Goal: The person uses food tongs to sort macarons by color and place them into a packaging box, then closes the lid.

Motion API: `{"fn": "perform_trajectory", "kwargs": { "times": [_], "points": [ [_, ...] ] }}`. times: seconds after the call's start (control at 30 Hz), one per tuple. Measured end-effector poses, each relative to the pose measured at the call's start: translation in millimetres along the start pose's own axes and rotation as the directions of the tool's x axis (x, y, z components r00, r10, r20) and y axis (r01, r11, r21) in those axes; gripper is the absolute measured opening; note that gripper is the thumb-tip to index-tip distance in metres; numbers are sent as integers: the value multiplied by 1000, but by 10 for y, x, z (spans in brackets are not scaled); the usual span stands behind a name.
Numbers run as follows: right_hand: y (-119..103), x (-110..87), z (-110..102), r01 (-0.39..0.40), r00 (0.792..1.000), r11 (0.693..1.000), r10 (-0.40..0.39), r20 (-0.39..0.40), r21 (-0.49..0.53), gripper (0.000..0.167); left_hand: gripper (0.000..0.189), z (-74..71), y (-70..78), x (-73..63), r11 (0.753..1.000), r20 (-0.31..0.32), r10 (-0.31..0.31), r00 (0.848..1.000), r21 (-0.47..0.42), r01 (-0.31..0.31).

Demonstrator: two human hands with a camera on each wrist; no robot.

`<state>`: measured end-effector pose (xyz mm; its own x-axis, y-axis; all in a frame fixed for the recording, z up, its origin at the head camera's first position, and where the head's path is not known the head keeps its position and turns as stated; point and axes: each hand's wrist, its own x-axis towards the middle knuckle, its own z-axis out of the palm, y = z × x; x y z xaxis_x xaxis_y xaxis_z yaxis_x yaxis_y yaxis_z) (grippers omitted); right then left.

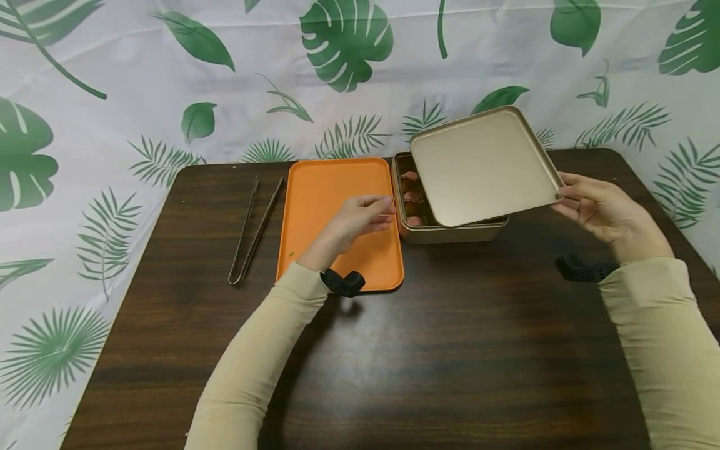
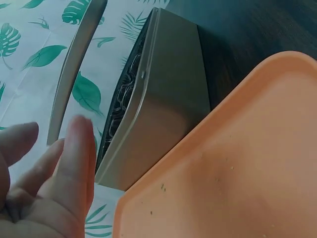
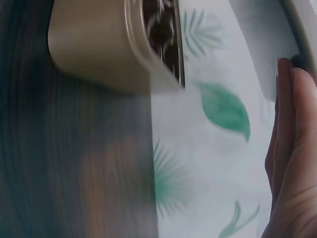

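My right hand (image 1: 602,209) pinches the right corner of a flat gold lid (image 1: 486,165), thumb and fingers at its rim. Tilted, the lid hangs above a gold rectangular tin (image 1: 452,235) and hides most of its inside. Along the tin's uncovered left side, small reddish pieces (image 1: 413,197) sit in a dark insert with hollows. My left hand (image 1: 362,219) is over the right part of the orange tray (image 1: 337,181), beside the tin, holding nothing. In the left wrist view its fingers (image 2: 77,163) are extended and apart from the lid.
Metal tongs (image 1: 262,228) lie on the dark wooden table (image 1: 427,350), left of the tray, their arms spread toward the back. A few small crumbs (image 2: 162,187) dot the tray. Behind the table hangs a white leaf-patterned cloth (image 1: 247,106).
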<state>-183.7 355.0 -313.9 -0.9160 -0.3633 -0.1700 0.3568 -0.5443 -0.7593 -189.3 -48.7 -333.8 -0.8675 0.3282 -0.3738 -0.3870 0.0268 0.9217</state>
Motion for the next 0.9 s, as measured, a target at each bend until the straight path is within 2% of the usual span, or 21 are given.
{"fn": "perform_trajectory", "kwargs": {
  "times": [0.2,0.3,0.43,0.53,0.6,0.67,0.7,0.77,0.83,0.9],
  "points": [
    [159,110,185,-29,996,999,30,84,-13,40,49,-9,20,-22,999,56,-1,998,49,-1],
    [227,150,262,-48,992,998,52,112,-35,40,49,0,15,-13,1000,28,7,1000,29,-8],
    [299,191,331,-66,982,994,80,172,-86,41,48,0,-2,7,1000,-41,11,999,1,-11],
    [325,216,359,-69,972,980,108,207,-187,39,47,-17,-16,12,1000,-77,9,997,18,-7],
    [327,229,378,-74,972,952,135,190,-297,37,45,-37,-21,8,999,-97,15,995,42,-11],
    [317,238,409,-83,977,884,163,137,-460,31,43,-62,-17,0,998,-106,33,994,61,-27],
    [313,243,433,-91,981,831,168,92,-549,28,43,-76,-11,-5,997,-108,44,993,67,-37],
    [307,257,491,-125,986,705,169,-6,-698,21,43,-104,5,-13,995,-109,59,992,84,-50],
    [301,275,550,-174,982,588,158,-99,-790,18,44,-132,28,-24,993,-101,72,992,99,-62],
    [300,291,600,-213,977,535,138,-164,-818,15,45,-156,52,-36,990,-88,83,993,121,-72]
  ]
}}
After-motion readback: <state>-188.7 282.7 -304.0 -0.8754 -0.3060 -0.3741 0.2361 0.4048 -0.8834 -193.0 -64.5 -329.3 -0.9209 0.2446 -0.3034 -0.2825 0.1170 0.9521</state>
